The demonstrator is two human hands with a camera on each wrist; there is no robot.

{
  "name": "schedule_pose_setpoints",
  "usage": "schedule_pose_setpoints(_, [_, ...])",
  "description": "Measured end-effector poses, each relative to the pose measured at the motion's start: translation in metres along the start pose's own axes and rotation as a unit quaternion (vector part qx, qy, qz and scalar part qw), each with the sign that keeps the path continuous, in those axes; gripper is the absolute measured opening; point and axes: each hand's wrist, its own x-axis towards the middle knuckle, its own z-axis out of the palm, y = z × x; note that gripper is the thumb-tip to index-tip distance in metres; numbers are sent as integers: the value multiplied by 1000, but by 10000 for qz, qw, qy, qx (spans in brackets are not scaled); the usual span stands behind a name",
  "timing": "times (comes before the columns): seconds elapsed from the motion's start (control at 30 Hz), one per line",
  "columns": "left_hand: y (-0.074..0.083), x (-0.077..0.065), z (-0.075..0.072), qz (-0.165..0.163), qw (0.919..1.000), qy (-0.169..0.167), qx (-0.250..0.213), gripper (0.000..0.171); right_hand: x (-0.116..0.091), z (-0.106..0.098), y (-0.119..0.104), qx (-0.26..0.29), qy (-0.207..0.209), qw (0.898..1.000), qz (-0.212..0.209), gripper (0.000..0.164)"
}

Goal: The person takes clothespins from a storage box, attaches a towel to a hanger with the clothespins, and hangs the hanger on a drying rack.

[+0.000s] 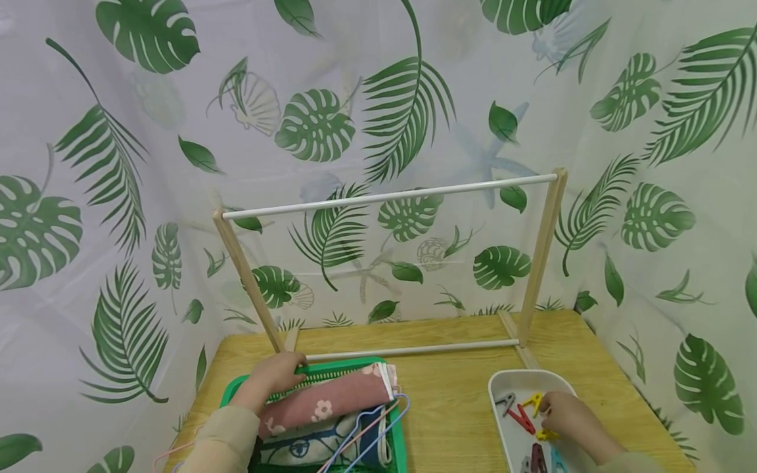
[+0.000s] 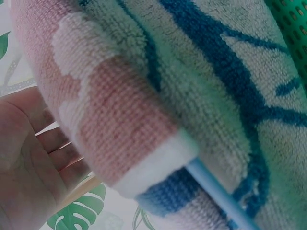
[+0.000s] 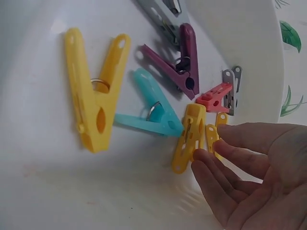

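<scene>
Table [image 1: 437,394], wood-grained, bearing the lot. Rack [image 1: 390,196], wooden uprights with two white bars, standing at the back. Basket [image 1: 349,363], green, at left. Tray [image 1: 529,373], white, at right. Pink towel [image 1: 331,394], flowered, rolled, lying in the basket beside a white-and-blue towel [image 1: 301,450]. Thin rods [image 2: 220,194], blue and pink, probably hangers, with the towels. Left hand, [image 1: 275,374] at the basket's far rim; fingers side by side, relaxed, clamped on nothing visible. Right hand [image 1: 570,417], over the tray, fingers bent, tips at a yellow clip [image 3: 211,135]; whether they pinch it cannot be told. Handling note: selecting a clip appears the step in hand; best to take one only, thumb opposite forefinger on its handles, lift it clear of its neighbours, and squeeze once it is free, lest the spring twist it away. Clips, plastic, several with visible metal springs, scattered in the tray: yellow, grey, one teal [image 3: 165,117], one purple [image 3: 189,55], one red [image 1: 522,420]; most with handles splayed in a V.
</scene>
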Motion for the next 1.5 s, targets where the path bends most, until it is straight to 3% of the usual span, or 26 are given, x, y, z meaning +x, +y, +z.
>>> schedule_pose_setpoints(0.7, [0, 0, -1, 6, 10000, -17, 6, 21, 4, 16, 3, 7, 211, 9997, -76, 15])
schedule_pose_setpoints(0.93, [-2, 0, 0, 18, 10000, 1, -64, 20, 3, 18, 5, -27, 393, 9980, -490, 22])
schedule_pose_setpoints(1.5, [-1, -1, 0, 16, 9999, -22, -136, 21, -5, 15, 6, 31, 248, 9992, -314, 19])
